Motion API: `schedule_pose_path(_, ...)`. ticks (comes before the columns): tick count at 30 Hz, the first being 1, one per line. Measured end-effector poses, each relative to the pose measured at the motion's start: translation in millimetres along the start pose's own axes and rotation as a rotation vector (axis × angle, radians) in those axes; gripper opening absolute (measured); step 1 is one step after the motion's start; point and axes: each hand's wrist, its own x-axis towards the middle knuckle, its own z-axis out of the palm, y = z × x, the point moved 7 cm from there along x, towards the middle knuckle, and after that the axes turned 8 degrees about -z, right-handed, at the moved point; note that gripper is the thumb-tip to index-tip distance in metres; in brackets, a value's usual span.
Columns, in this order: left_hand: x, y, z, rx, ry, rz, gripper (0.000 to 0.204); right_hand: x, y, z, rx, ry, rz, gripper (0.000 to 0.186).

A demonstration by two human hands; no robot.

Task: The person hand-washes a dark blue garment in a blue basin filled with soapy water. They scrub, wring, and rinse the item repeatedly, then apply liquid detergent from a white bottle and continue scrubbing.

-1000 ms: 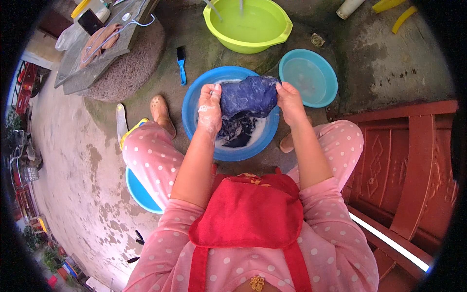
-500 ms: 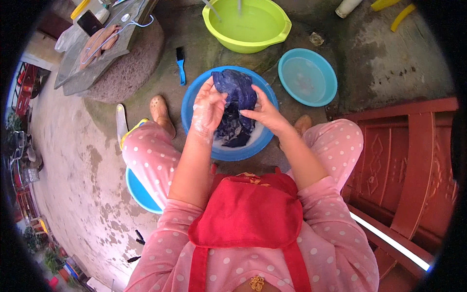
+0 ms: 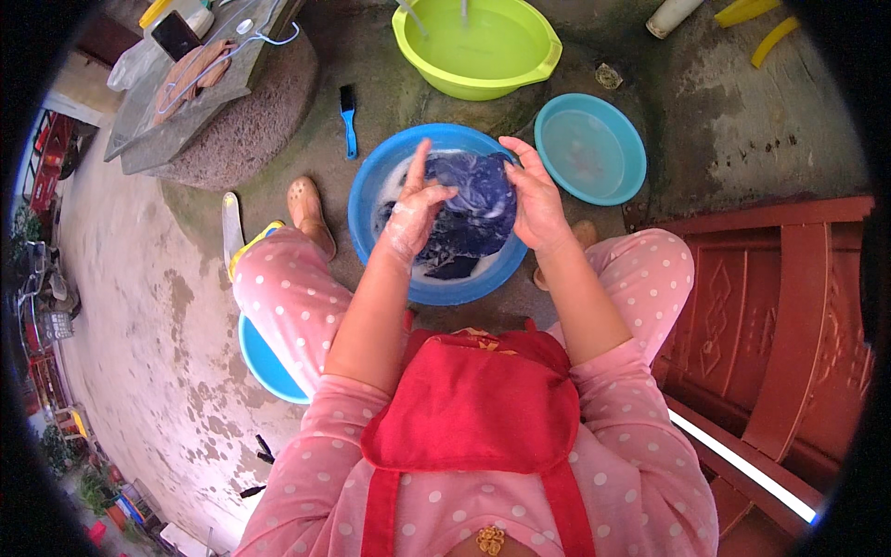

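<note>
A soaked dark blue cloth [image 3: 469,200] lies bunched over suds in the round blue basin [image 3: 362,218] between my feet. Its kind of garment does not show. My left hand [image 3: 414,212], wet with foam, is over the left part of the cloth, its forefinger raised and its thumb stretched apart from it; the other fingers are partly hidden. On the right my right hand [image 3: 536,197] grips the cloth's edge, thumb in front and fingers behind.
Beyond the basin stand a lime-green tub [image 3: 478,88] of water and a turquoise basin [image 3: 591,148]. A blue brush [image 3: 349,125] lies on the floor. At upper left a stone slab [image 3: 200,107] holds a hanger, phone and brown cloth. Red wooden furniture [image 3: 761,316] is at right.
The cloth has gone down from its raised bunch and spread to the right, with my right hand at its edge. My left forefinger has lifted away from it.
</note>
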Motion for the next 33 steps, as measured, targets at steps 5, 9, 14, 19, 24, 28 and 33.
schedule_pose_path(5,-2.3,9.8,0.5,0.004,0.025,0.071,0.041,6.7,-16.2,-22.3,-0.157,0.136,-0.044,0.024)
schedule_pose_path(9,1.2,19.7,-5.8,0.128,0.104,0.26,0.033,11.9,-33.1,-46.3,-0.644,0.134,-0.162,0.02)
schedule_pose_path(14,1.3,12.8,-10.0,0.092,0.105,0.11,0.03,6.5,-41.4,-37.7,-1.632,0.055,-0.432,0.034)
schedule_pose_path(19,-11.2,12.7,18.3,-0.121,-0.024,-0.051,0.034,-19.9,-14.6,36.7,-1.326,-0.414,-0.599,0.075)
schedule_pose_path(24,-11.3,6.4,-2.1,0.131,0.185,-0.089,0.055,-1.3,25.4,7.9,-1.257,-0.439,-0.319,0.062)
schedule_pose_path(28,-18.4,-70.2,-45.6,-0.143,0.561,-0.405,0.076,15.0,11.7,-0.4,-1.254,-0.284,-0.396,0.024)
schedule_pose_path(33,4.9,-83.3,-10.2,-0.783,-0.439,-0.254,0.07,-33.9,41.7,58.7,-1.345,-0.466,-0.301,0.021)
